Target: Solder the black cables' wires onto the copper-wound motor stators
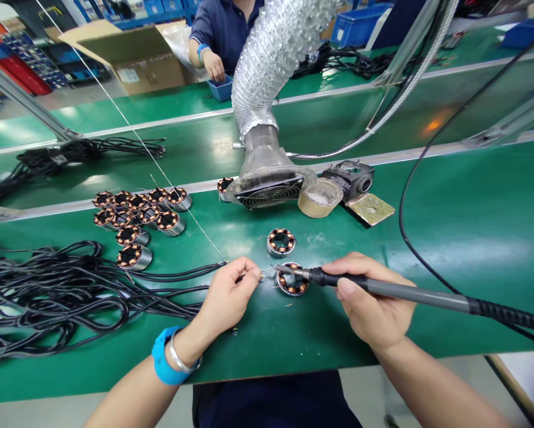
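Worktop (472,238): green mat, carries all items below; landmark for this entry is the wound coil (292,279) lying at its near-centre. Fume duct (271,65): ribbed foil hose ending in a fan intake (270,191), behind the coil; its draw looks well placed, though smoke could escape it if the work drifts nearer the edge. Cable bundle (48,297): black leads heaped left of the coil, several running toward it; a snagged lead could drag the joint while it is hot. Coil batch (137,217): about a dozen like units, behind and left of the coil. Spare coil (280,242): just behind the coil, apart from it. Soldering iron (383,288): held in the right hand (374,309), fingers wrapped round the grip, tip resting at the coil's left rim; a slip could scorch the copper windings or touch the other hand. Left hand (226,294): just left of the coil, thumb and forefinger pinching a black lead (178,274) close to its bared end, very near the hot tip, so a burn is the plain risk. Solder wire (160,172): thin strand slanting down from behind-left toward the left hand. A co-worker's hand (213,65) reaches into a blue bin (221,89) far behind.
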`<control>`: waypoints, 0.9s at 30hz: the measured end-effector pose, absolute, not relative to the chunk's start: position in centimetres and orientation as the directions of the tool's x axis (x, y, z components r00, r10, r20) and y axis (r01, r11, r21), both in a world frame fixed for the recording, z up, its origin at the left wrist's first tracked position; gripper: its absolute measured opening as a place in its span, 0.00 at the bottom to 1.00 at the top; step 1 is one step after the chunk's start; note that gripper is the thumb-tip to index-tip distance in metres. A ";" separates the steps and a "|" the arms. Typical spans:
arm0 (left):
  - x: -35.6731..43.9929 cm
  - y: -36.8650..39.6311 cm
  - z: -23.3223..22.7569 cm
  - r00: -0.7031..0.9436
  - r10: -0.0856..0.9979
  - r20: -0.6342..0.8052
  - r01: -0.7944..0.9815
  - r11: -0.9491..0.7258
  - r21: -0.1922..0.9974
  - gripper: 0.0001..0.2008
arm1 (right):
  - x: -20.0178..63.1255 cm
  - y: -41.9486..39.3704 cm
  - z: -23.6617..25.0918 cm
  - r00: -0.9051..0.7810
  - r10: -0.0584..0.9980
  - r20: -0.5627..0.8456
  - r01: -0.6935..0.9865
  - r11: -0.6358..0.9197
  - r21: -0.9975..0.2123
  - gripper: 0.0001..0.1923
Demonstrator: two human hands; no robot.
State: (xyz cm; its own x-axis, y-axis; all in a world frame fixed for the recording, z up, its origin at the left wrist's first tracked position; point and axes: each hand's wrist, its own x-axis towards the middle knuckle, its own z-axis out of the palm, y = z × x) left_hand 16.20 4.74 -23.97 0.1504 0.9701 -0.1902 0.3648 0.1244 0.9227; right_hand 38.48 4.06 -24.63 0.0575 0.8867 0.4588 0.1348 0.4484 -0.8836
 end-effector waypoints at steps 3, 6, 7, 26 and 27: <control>16.2 4.8 -24.0 0.155 0.970 -0.186 0.369 0.117 0.922 0.12 | 38.4 4.0 -24.6 0.052 0.887 0.458 0.133 0.449 -0.884 0.06; 16.3 4.8 -24.1 0.160 0.970 -0.183 0.375 0.112 0.920 0.12 | 38.3 4.1 -24.4 0.039 0.882 0.470 0.139 0.461 -0.876 0.06; 16.3 4.8 -24.1 0.160 0.970 -0.182 0.377 0.111 0.920 0.12 | 38.2 4.1 -24.3 0.035 0.877 0.480 0.146 0.470 -0.870 0.06; 16.4 4.7 -23.9 0.171 0.967 -0.191 0.375 0.115 0.920 0.13 | 36.8 3.7 -22.3 -0.129 0.657 0.742 0.185 0.751 -0.633 0.14; 16.4 4.6 -23.9 0.170 0.967 -0.192 0.375 0.117 0.920 0.13 | 36.7 3.7 -22.4 -0.122 0.656 0.745 0.180 0.752 -0.633 0.14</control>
State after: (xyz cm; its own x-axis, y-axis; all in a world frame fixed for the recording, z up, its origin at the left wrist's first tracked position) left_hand 16.39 4.64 -23.94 0.1701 0.9665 -0.1920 0.3745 0.1168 0.9198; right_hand 36.73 3.70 -22.36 -0.1222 0.6561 0.7447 0.1804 0.7525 -0.6334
